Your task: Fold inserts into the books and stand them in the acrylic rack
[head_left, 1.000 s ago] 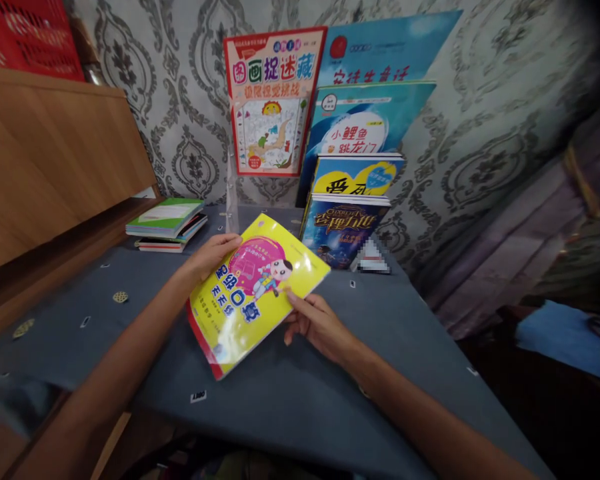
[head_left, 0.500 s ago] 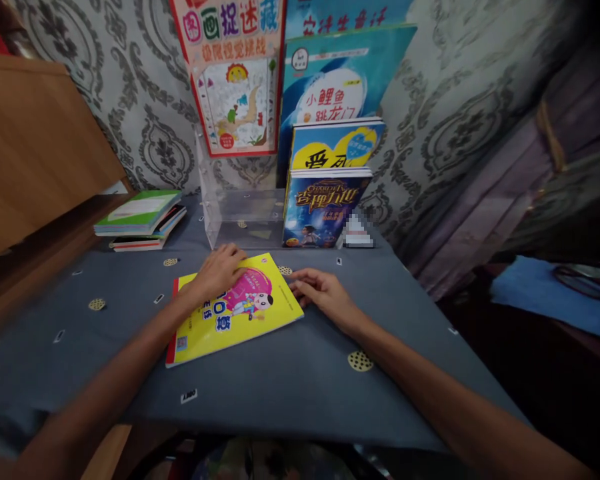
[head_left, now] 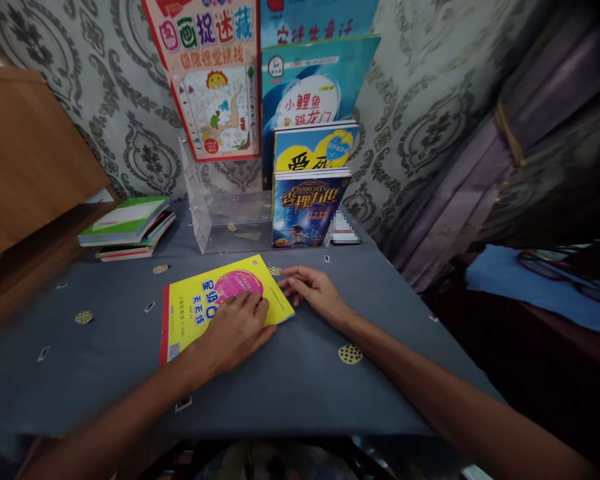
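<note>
The desk [head_left: 305,387] carries a clear stand [head_left: 198,217] with upright books [head_left: 307,207]. In front of this stand, the yellow book [head_left: 217,288] lies flat. The left hand [head_left: 243,327] rests upon its cover, fingers loosely open, without grip. The right hand [head_left: 320,295] is half curled at the book's edge; whether its fingers hold it, I cannot tell.

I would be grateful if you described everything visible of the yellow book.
The yellow book lies closed and flat, askew on the grey tablecloth. Its paper-looking cover has a red strip along the left edge, blue characters and a pink circle. The left hand rests on it, partly covering the circle; whether the right hand by its right edge touches it is unclear.
</note>
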A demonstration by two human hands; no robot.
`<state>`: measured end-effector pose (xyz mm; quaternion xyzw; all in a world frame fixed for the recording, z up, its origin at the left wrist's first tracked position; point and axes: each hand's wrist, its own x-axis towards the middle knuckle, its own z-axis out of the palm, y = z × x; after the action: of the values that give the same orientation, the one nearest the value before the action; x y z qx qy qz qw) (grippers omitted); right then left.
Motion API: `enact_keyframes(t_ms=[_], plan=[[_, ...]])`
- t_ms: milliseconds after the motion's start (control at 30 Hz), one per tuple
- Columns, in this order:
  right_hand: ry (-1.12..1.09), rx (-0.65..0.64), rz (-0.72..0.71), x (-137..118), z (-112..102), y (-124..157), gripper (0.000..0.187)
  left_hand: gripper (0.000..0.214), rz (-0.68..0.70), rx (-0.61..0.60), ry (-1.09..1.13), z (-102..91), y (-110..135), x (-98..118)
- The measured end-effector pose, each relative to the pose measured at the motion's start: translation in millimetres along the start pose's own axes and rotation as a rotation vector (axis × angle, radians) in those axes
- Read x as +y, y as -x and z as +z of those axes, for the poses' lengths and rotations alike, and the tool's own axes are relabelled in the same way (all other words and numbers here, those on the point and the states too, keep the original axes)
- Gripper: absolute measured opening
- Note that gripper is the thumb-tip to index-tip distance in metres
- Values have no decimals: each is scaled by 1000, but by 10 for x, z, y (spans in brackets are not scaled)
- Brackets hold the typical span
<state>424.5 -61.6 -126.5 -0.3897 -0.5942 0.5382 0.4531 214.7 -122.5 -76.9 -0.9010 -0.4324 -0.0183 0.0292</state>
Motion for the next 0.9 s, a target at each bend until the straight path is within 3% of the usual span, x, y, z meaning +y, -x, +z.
enact_keyframes(t_ms=[167, 400, 700, 900], plan=[[8, -61, 7, -38, 9, 12, 36, 33, -52, 17, 179, -81, 22, -51], [-3, -91, 15, -85, 12, 8, 37, 29, -99, 83, 359, -27, 19, -138], [10, -94, 15, -118, 26, 18, 37, 33, -74, 90, 325, -73, 27, -59], [18, -96, 45, -121, 29, 21, 41, 25, -24, 143, 218, 8, 68, -9]])
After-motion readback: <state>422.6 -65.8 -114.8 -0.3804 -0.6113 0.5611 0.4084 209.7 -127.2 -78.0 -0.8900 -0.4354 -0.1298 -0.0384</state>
